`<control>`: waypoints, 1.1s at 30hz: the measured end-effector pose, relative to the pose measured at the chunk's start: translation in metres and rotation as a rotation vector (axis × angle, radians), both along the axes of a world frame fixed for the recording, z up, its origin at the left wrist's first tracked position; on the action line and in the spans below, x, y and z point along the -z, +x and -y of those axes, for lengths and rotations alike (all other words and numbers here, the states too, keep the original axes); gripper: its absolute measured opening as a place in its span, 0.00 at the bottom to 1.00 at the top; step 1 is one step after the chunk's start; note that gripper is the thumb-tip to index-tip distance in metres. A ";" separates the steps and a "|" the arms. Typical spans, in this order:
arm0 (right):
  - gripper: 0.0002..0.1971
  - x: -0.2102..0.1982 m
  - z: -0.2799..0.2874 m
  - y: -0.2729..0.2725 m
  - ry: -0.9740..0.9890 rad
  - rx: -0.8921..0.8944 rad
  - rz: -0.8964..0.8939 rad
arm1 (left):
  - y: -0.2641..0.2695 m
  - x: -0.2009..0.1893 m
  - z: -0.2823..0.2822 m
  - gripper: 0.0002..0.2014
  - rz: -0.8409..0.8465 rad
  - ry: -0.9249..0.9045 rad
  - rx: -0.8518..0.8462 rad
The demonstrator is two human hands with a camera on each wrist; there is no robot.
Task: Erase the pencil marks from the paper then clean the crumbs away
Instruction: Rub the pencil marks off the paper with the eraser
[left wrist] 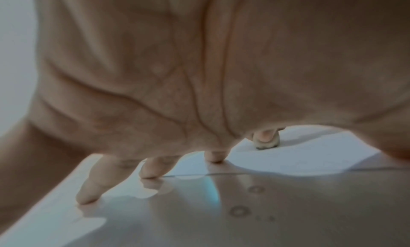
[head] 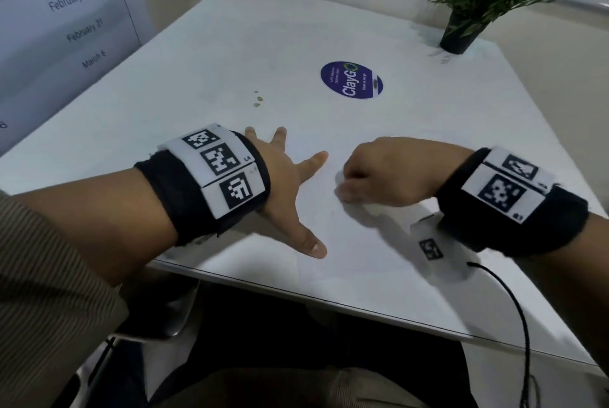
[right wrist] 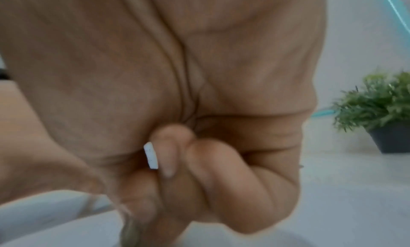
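Rubbing stage, I'd say: the right hand [head: 385,173] pinches a white eraser [right wrist: 151,155] down on the sheet of paper [head: 346,243] near the table's [head: 230,55] front edge, while the left hand [head: 286,183] presses it flat, fingers spread. Next comes brushing off crumbs, though none show yet.

Left hand [head: 290,190] splayed flat; right hand [head: 385,173] curled, pinching.

a green potted plant in a dark pot [head: 474,9] stands at the white table's [head: 230,55] far corner; a round purple sticker [head: 351,80] lies mid-table
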State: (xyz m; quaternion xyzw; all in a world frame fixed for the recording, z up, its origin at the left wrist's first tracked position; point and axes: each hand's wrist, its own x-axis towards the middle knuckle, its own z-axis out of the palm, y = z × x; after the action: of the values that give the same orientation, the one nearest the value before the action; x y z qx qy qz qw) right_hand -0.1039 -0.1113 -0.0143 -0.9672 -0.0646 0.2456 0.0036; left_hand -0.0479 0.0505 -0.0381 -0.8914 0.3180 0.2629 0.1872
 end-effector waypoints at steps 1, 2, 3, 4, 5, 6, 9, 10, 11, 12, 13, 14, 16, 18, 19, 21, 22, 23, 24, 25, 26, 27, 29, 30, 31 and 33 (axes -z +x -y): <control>0.22 0.001 -0.003 -0.003 -0.010 -0.012 0.012 | 0.000 0.000 0.000 0.70 -0.003 -0.001 -0.003; 0.21 0.005 -0.008 -0.007 -0.003 -0.056 0.002 | 0.000 0.000 0.000 0.70 -0.006 -0.003 -0.006; 0.21 0.009 -0.015 -0.012 0.021 -0.111 -0.020 | 0.000 0.000 0.001 0.71 -0.008 -0.005 -0.008; 0.21 0.011 -0.020 -0.017 0.056 -0.141 -0.053 | 0.000 0.001 0.002 0.72 -0.008 -0.004 -0.006; 0.21 0.010 -0.020 -0.018 0.084 -0.136 -0.072 | 0.001 0.001 0.001 0.72 -0.003 -0.004 -0.002; 0.22 0.009 -0.014 -0.015 0.088 -0.103 -0.070 | 0.000 0.001 0.001 0.71 0.002 -0.005 0.001; 0.23 0.004 -0.004 -0.012 0.061 -0.016 -0.019 | -0.001 0.001 -0.001 0.70 0.004 -0.013 0.001; 0.22 0.007 -0.009 -0.016 0.066 -0.049 -0.022 | -0.001 0.000 0.000 0.71 0.001 -0.009 -0.003; 0.21 0.010 -0.016 -0.022 0.081 -0.097 -0.040 | 0.000 0.000 0.001 0.72 -0.001 -0.003 -0.005; 0.20 0.013 -0.021 -0.026 0.098 -0.138 -0.066 | 0.000 0.000 0.001 0.72 -0.003 0.003 -0.004; 0.20 0.013 -0.021 -0.027 0.122 -0.136 -0.079 | 0.000 -0.001 0.002 0.72 -0.004 0.007 0.000; 0.21 0.013 -0.014 -0.024 0.133 -0.102 -0.070 | 0.000 -0.001 0.003 0.72 -0.004 0.007 0.003; 0.21 0.008 -0.001 -0.015 0.110 0.004 -0.045 | -0.001 -0.001 0.002 0.71 -0.005 0.009 -0.001; 0.21 0.009 -0.006 -0.019 0.089 -0.035 -0.015 | 0.000 -0.001 0.001 0.72 -0.011 0.011 -0.007; 0.21 0.012 -0.013 -0.024 0.098 -0.088 -0.028 | 0.000 -0.001 0.002 0.72 -0.017 0.011 -0.012; 0.21 0.014 -0.021 -0.033 0.135 -0.147 -0.067 | 0.001 0.000 0.003 0.73 -0.018 0.010 -0.013; 0.21 0.014 -0.015 -0.032 0.156 -0.129 -0.067 | 0.001 0.000 0.003 0.73 -0.014 0.007 -0.011; 0.21 0.012 -0.008 -0.029 0.158 -0.080 -0.066 | 0.001 0.000 0.002 0.73 -0.012 0.006 -0.008; 0.21 0.010 -0.002 -0.025 0.139 -0.035 -0.059 | 0.001 0.000 0.002 0.72 -0.009 0.006 -0.004; 0.21 0.008 -0.002 -0.025 0.120 -0.022 -0.034 | 0.001 0.000 0.002 0.72 -0.008 0.006 -0.004; 0.21 0.010 -0.005 -0.028 0.115 -0.045 -0.018 | 0.001 0.000 0.002 0.73 -0.010 0.011 -0.003; 0.21 0.013 -0.011 -0.032 0.122 -0.091 -0.017 | 0.002 0.001 0.002 0.73 -0.012 0.013 -0.004; 0.21 0.017 -0.018 -0.038 0.155 -0.140 -0.035 | 0.004 0.002 0.003 0.73 -0.014 0.016 -0.005; 0.21 0.017 -0.013 -0.036 0.175 -0.115 -0.035 | 0.004 0.003 0.003 0.73 -0.013 0.014 -0.002; 0.20 0.014 -0.007 -0.033 0.176 -0.065 -0.039 | 0.004 0.002 0.003 0.73 -0.012 0.014 0.000; 0.21 0.010 -0.003 -0.030 0.118 -0.027 -0.025 | 0.005 0.002 0.002 0.72 -0.010 0.021 0.003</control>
State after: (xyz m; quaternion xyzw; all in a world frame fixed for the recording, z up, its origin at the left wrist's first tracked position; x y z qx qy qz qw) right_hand -0.1338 -0.1079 -0.0243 -0.9613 -0.0918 0.2533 0.0582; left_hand -0.0431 0.0483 -0.0406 -0.8876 0.3176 0.2702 0.1954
